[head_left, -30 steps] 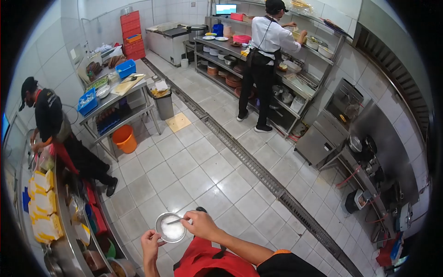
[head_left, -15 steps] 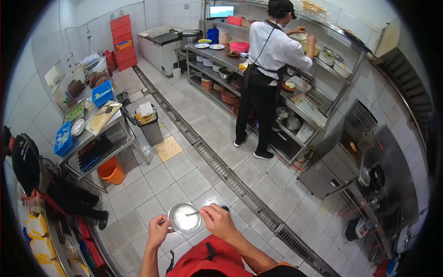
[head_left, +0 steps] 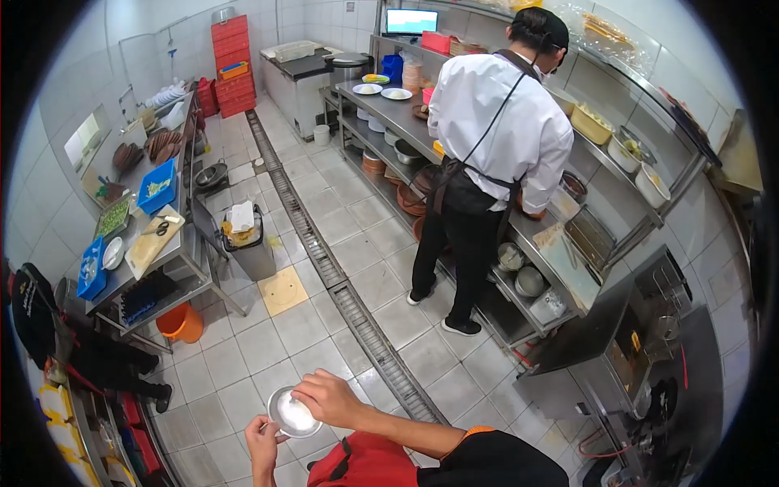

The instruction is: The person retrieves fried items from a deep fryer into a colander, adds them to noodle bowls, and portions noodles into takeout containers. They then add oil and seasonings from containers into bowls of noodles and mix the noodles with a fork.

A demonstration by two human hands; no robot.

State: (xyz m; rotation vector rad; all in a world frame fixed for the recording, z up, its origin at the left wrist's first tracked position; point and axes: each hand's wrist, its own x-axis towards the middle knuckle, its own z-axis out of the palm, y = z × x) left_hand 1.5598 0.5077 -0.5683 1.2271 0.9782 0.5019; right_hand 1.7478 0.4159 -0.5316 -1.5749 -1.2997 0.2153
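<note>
My left hand (head_left: 261, 442) pinches the near-left rim of a small metal bowl (head_left: 273, 401), held above the tiled floor in front of my red apron (head_left: 361, 460). Loose white contents (head_left: 297, 415), powdery or grainy, lie in the bowl. My right hand (head_left: 331, 398) is closed over the bowl's upper right side, gripping a spoon. Most of that spoon is hidden by my fingers and by the white contents.
A co-worker in a white shirt (head_left: 505, 122) stands at the steel shelving on the right. Another person in black (head_left: 40, 316) is at the left. A steel table (head_left: 195, 258), an orange bucket (head_left: 180, 323) and a bin (head_left: 251, 258) stand left of the floor drain (head_left: 324, 258).
My hands and the bowl have shifted left and slightly down in view. My right hand has come over the bowl, covering the spoon. The co-worker in white has lowered their arms from the upper shelf.
</note>
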